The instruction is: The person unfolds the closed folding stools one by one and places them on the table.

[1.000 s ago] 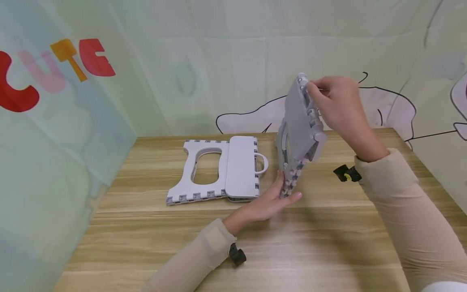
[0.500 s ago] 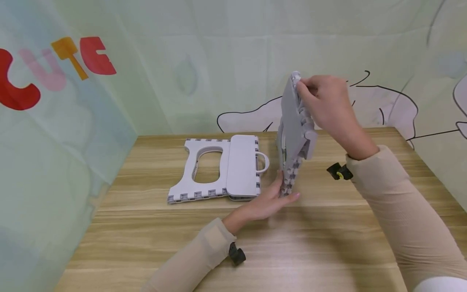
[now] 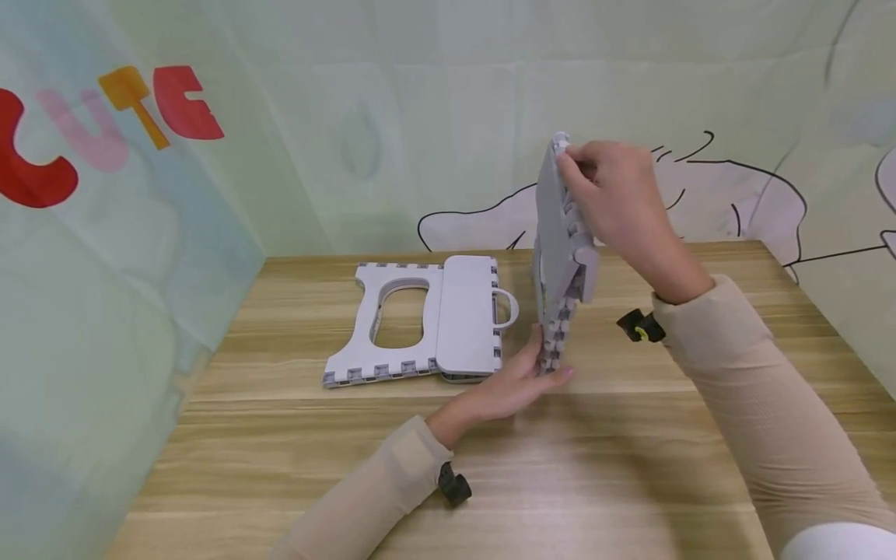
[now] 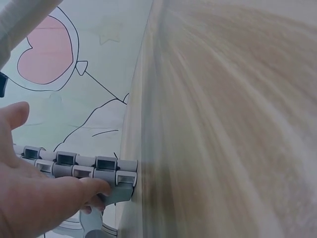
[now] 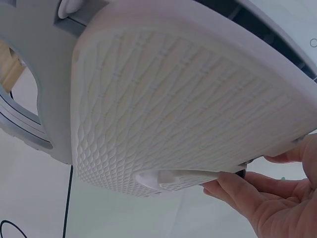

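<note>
A grey-white folding stool point(image 3: 555, 225) stands on edge, half folded, right of the table's middle. My right hand point(image 3: 619, 190) pinches its top edge between thumb and fingers. In the right wrist view, the textured seat panel point(image 5: 163, 104) fills the middle, and the fingers of my right hand point(image 5: 277, 198) hold its rim beside the seat's slot. My left hand point(image 3: 507, 385) grips the stool's lower near corner, thumb on one side and fingers on the other. The left wrist view shows the left hand point(image 4: 44, 193) against the stool's hinged edge point(image 4: 79, 166).
A second white folding stool point(image 3: 469, 319) lies flat to the left, its loop handle point(image 3: 509, 309) pointing toward the upright one. Both are on a wooden table point(image 3: 280, 459). A printed cloth point(image 3: 434, 117) hangs behind the table and along its left side.
My right hand has moved left, bringing the upper part of the upright stool leftward and nearer to vertical. My left hand has stayed almost in place at the lower corner.
</note>
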Tool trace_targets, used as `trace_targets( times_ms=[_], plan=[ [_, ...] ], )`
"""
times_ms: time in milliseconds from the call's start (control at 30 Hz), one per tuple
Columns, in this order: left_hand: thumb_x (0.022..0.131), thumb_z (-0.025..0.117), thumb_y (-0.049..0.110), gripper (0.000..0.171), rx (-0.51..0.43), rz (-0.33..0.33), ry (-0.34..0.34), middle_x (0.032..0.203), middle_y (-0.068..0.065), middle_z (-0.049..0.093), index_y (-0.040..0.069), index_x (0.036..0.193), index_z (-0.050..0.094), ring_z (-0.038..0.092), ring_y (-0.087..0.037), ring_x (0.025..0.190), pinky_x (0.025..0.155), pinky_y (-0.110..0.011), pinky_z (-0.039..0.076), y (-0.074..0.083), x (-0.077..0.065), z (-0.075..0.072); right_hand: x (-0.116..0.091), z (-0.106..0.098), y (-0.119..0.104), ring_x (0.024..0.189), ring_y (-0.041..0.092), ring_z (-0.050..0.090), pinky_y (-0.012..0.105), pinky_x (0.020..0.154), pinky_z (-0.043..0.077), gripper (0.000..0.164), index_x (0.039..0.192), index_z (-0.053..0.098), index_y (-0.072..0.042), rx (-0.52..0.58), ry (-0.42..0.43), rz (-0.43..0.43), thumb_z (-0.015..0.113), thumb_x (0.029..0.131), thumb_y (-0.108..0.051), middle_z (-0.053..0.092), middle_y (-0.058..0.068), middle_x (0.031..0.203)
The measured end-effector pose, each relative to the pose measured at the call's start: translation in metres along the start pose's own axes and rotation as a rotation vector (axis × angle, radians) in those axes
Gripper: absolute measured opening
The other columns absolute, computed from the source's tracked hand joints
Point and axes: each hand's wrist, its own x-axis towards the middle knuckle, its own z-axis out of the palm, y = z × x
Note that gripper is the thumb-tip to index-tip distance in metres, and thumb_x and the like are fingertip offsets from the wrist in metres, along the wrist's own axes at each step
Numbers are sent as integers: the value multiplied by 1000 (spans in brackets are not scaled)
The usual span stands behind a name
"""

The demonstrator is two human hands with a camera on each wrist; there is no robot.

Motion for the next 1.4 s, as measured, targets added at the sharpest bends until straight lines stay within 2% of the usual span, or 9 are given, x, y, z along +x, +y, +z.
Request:
trace_targets(
  times_ms=[233, 467, 600, 700, 767, 833, 933, 1167, 1400],
  plan=[
    [103, 55, 28, 89, -60, -5, 2, 163, -19, -9, 1, 156, -12, 14, -21, 149, 117, -24, 19, -1, 1, 0, 1, 4, -4, 92, 21, 67, 14, 58, 52, 44, 132, 62, 0, 14, -7, 19, 46, 106, -32, 69, 16, 118],
    [104, 53, 16, 81, -49, 50, 21, 164, -20, 9, 2, 158, -4, 24, -25, 147, 117, -27, 23, -2, 0, -2, 1, 5, -4, 91, 21, 67, 16, 59, 51, 46, 133, 62, 0, 21, -7, 17, 46, 106, -33, 69, 16, 118],
    [104, 54, 16, 70, 34, 96, 121, 152, -23, 37, -1, 158, 13, 45, -27, 132, 108, -31, 41, -2, 0, -4, 1, 5, -3, 91, 20, 66, 16, 59, 50, 46, 133, 62, 0, 27, -10, 7, 45, 106, -34, 70, 15, 118],
    [103, 56, 18, 62, 85, 137, 223, 143, -19, 46, 2, 155, 26, 49, -25, 127, 105, -34, 45, 0, 2, -5, 0, 5, -4, 92, 22, 66, 17, 59, 49, 46, 132, 62, 0, 42, -10, -1, 46, 106, -33, 70, 16, 117],
    [103, 57, 18, 61, 76, 161, 263, 145, -18, 45, 2, 154, 28, 47, -25, 130, 107, -35, 44, 1, 4, -6, 0, 5, -4, 92, 23, 65, 18, 60, 49, 46, 132, 62, 0, 47, -13, -2, 46, 106, -33, 70, 17, 117],
    [102, 58, 16, 64, 59, 171, 284, 155, -16, 36, 2, 155, 27, 37, -25, 141, 112, -36, 37, 2, 5, -6, 0, 5, -4, 94, 24, 65, 20, 61, 50, 46, 132, 62, 0, 46, -17, -1, 46, 106, -34, 69, 17, 117],
    [102, 59, 14, 65, 42, 179, 284, 157, -18, 32, -2, 155, 26, 37, -28, 142, 111, -32, 38, 1, 6, -7, 0, 5, -3, 93, 23, 65, 21, 62, 51, 45, 132, 63, 0, 43, -14, -3, 46, 106, -34, 69, 17, 116],
    [100, 60, 7, 54, 46, 237, 290, 146, -21, 46, -6, 147, 37, 48, -29, 134, 107, -26, 42, -3, 12, -10, 0, 5, -3, 98, 23, 66, 37, 75, 58, 46, 133, 61, 0, 44, -17, 4, 46, 106, -34, 69, 18, 119],
    [100, 58, 6, 51, 53, 213, 286, 142, -20, 47, -6, 145, 39, 50, -29, 131, 105, -23, 44, -2, 13, -11, 0, 3, -1, 99, 22, 65, 40, 81, 58, 47, 135, 60, 0, 47, -26, 7, 46, 106, -34, 68, 16, 121]
  ],
)
